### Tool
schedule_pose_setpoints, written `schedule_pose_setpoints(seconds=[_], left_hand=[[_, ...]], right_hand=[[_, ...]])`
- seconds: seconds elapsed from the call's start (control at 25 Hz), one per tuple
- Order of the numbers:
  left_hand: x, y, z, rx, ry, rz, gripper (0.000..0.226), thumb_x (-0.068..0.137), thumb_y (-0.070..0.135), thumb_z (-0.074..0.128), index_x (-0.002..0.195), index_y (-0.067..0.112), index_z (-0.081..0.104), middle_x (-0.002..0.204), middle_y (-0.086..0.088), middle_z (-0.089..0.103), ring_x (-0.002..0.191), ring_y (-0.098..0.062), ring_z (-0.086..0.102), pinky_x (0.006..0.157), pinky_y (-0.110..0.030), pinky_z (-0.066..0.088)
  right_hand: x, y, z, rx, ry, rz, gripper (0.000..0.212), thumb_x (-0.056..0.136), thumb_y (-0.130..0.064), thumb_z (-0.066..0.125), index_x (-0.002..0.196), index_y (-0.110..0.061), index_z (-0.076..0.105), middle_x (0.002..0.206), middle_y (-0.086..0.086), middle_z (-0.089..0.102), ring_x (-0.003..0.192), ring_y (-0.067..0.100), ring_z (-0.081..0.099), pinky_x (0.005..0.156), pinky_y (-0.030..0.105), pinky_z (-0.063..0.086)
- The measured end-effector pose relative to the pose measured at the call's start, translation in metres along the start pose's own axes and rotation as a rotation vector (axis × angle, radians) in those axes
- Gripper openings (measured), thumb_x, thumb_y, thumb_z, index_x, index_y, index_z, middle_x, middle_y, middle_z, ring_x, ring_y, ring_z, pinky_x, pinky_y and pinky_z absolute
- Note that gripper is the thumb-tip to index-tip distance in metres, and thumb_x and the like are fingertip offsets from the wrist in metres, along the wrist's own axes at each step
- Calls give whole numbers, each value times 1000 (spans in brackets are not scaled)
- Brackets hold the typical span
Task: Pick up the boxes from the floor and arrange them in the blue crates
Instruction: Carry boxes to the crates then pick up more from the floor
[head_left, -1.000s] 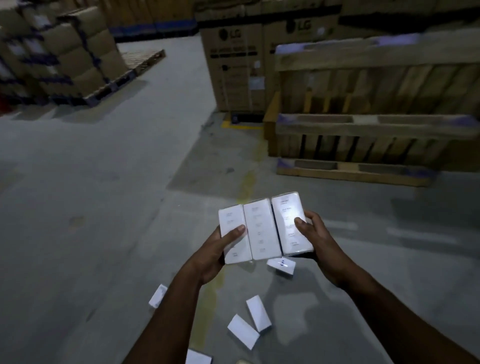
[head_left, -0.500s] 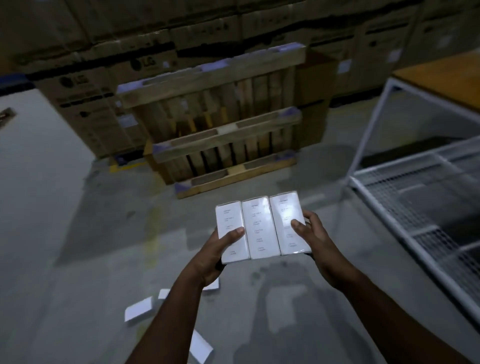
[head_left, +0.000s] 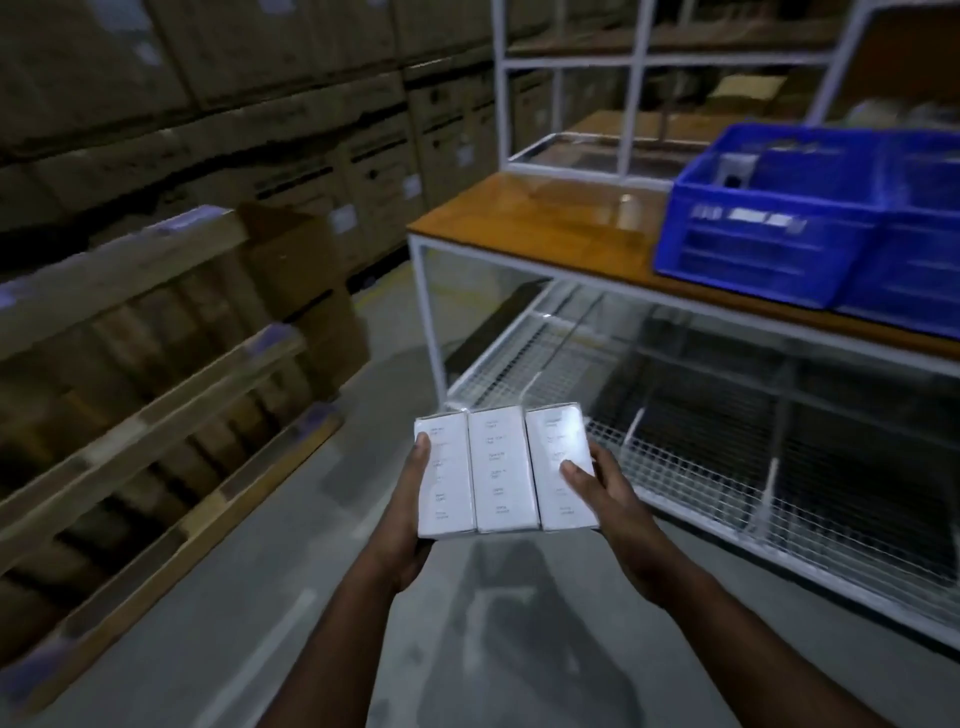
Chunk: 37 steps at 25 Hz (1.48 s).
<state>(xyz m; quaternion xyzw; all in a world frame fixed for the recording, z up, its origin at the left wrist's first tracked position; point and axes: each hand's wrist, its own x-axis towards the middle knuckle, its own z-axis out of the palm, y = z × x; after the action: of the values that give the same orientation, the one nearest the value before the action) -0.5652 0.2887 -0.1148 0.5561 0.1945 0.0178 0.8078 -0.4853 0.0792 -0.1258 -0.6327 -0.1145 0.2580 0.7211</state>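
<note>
Spanning left hand (head_left: 402, 525), right hand (head_left: 608, 499): boxes (head_left: 504, 470)

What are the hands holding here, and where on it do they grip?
Three white boxes side by side: the left hand grips the row's left edge, the right hand its right edge, thumbs on top.
</note>
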Motion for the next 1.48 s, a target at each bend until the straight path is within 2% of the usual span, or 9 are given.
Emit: schedule_pose_setpoints(seconds=[0.12, 0.24, 0.36, 0.48, 0.64, 0.92, 1.16, 1.32, 1.48], left_hand=[[65, 23, 33, 46, -107, -26, 52, 105, 49, 25, 133, 24, 60, 128, -4, 70, 118, -25, 67, 91, -42, 52], [125, 43, 78, 99, -240, -40, 51, 105, 46, 24, 130, 23, 62, 122, -6, 73, 108, -22, 71, 80, -37, 57], [173, 50, 127, 125, -335, -35, 51, 105, 46, 26, 134, 21, 59, 125, -8, 72, 113, -27, 69, 90, -43, 56], [224, 55, 178, 160, -434, -17, 53, 106, 47, 26, 138, 18, 57, 127, -11, 70, 117, -32, 66, 98, -55, 50], [293, 76, 249, 190, -482, 36, 53, 105, 49, 26, 137, 19, 57, 128, -12, 69, 117, -29, 67, 86, -42, 58], [392, 124, 359, 217, -504, 174, 57, 107, 52, 25, 144, 19, 51, 138, -12, 63, 129, -29, 59, 111, -51, 43], [477, 165, 427, 265, -471, 263, 59, 102, 60, 35, 140, 20, 53, 130, -10, 68, 119, -26, 67, 96, -47, 56], [571, 178, 469, 483, -247, 325, 93, 69, 88, 52, 125, 14, 59, 120, -14, 68, 107, -31, 70, 74, -44, 60], [627, 189, 500, 659, -332, 180, 55, 94, 62, 49, 111, 11, 62, 97, -10, 72, 77, -24, 71, 56, -37, 60]], right_hand=[[22, -24, -30, -7, 161, -41, 60, 89, -48, 66, 143, -37, 42, 134, -11, 63, 120, 10, 62, 106, 43, 47], [38, -46, -61, 3, 335, -95, 63, 89, -46, 61, 147, -36, 37, 139, -14, 58, 121, 3, 59, 98, 28, 49], [53, -64, -100, 13, 446, -129, 53, 95, -42, 57, 145, -38, 38, 134, -24, 56, 119, -7, 54, 87, 16, 43], [82, -82, -149, 25, 521, -186, 58, 89, -46, 61, 143, -33, 46, 133, -15, 63, 123, 7, 60, 101, 32, 46], [137, -110, -223, 61, 544, -267, 68, 84, -50, 62, 147, -31, 44, 139, -8, 60, 127, 11, 57, 111, 40, 40], [229, -183, -340, 15, 502, -304, 100, 68, -74, 67, 154, -38, 29, 161, -9, 28, 143, 11, 37, 120, 48, 27], [295, -254, -404, -122, 642, -390, 83, 82, -60, 59, 153, -24, 34, 150, -3, 27, 136, 14, 43, 113, 39, 39], [342, -288, -442, -291, 818, -393, 54, 99, -41, 55, 145, -15, 42, 134, 1, 27, 120, 14, 46, 99, 29, 42], [387, -298, -483, -542, 913, -163, 52, 96, -49, 53, 139, -20, 45, 135, 3, 39, 117, 22, 50, 90, 32, 40]])
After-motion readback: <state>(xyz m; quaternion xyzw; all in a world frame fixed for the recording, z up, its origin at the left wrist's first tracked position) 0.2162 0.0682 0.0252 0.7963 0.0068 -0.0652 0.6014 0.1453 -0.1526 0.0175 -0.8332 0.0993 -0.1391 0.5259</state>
